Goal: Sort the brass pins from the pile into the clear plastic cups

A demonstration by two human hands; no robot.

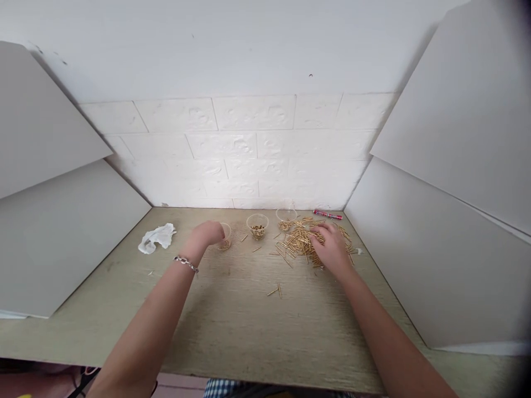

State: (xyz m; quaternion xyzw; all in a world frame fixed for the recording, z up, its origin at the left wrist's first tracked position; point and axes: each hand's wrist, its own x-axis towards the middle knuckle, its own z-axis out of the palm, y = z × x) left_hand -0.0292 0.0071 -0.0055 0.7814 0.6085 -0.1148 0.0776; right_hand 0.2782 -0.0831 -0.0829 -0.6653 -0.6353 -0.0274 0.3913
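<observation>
My left hand (210, 234) is at the left clear plastic cup (228, 233), its curled fingertips at the cup's rim. What those fingers hold, if anything, is hidden. A few small gold pieces lie in the bottom of that cup. On the right, my right hand (333, 250) rests over a loose pile of thin gold rods (297, 242), thumb and fingers apart and touching the rods. Between the hands stands a middle clear cup (258, 222) with many gold pieces inside. Behind the pile's left side is another clear cup (286, 213), with some gold pieces at its base.
Two loose rods (275, 291) lie nearer me on the worn wooden table (232, 331). A crumpled white tissue (157, 238) is at the left. A red marker-like tube (327, 214) lies at the back right. Pale panels (440, 260) and a white brick-patterned wall (257, 149) enclose the table.
</observation>
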